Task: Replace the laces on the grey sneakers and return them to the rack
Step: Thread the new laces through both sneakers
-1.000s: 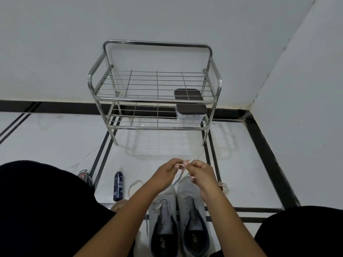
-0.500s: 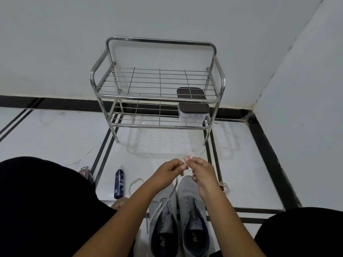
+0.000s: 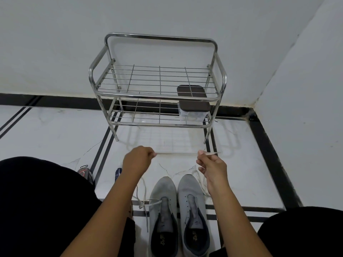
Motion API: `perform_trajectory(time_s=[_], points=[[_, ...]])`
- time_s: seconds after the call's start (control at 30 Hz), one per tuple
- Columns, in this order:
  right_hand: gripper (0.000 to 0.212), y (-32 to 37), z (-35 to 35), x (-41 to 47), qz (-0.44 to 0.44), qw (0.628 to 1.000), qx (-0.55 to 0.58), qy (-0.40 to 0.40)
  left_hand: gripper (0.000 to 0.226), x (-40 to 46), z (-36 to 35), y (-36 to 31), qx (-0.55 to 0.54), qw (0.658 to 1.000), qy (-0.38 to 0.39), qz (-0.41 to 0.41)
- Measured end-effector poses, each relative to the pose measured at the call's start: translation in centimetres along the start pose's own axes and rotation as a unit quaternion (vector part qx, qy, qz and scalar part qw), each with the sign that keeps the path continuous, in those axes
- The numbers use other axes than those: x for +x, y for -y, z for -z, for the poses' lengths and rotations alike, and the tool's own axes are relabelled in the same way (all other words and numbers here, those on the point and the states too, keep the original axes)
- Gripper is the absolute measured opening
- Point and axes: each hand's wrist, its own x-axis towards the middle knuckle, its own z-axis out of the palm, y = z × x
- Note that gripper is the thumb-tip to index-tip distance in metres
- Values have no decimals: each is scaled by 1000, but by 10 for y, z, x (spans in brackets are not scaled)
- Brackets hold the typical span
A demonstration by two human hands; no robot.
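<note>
in the lower middle of the frame the two grey sneakers (image 3: 178,210) stand side by side on the white tiled floor (image 3: 55,132), toes pointing up the frame toward the rack (image 3: 157,86). above their toes, the left hand (image 3: 138,161) and the right hand (image 3: 210,165) are held apart, each with fingers curled and pinching one end of a thin pale lace (image 3: 176,154) stretched taut and level between them. the left sneaker has a white lace threaded only near its tongue, with loose ends trailing to its left on the floor; the right sneaker's eyelets look bare. the metal wire rack stands against the wall in the upper middle, a dark-lidded clear box (image 3: 193,106) on its lower shelf at right. a small dark blue bottle (image 3: 118,173) lies at the left of the left forearm.
</note>
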Motion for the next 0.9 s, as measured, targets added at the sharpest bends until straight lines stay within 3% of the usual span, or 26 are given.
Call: perform_trajectory(time_s=[0.13,0.3,0.37,0.43,0.5,0.6,0.73,0.9], points=[[5,-7,-4,0,-4,1000,-5,13,26,-2,-10,11,130,988,-53,65],[3,-13,-3,5,28,995,-92,21,26,-11,-29,22,180,975,-61,115],[7,-19,-6,4,28,986,-151,62,30,-9,-40,19,86,992,-53,75],[8,-29,-12,1,19,976,-192,102,31,-7,-48,7,-101,994,13,26],[7,-41,-20,-1,14,973,-198,115,28,-9,-55,-7,-242,964,111,-13],[5,-55,-26,-1,19,976,-200,82,26,-17,-66,-10,-351,915,200,-2],[12,-65,-24,3,48,965,-257,20,21,-19,-75,-1,-407,891,199,17],[8,-81,-17,13,-41,987,-154,-4,9,-15,-87,4,-380,904,188,53]])
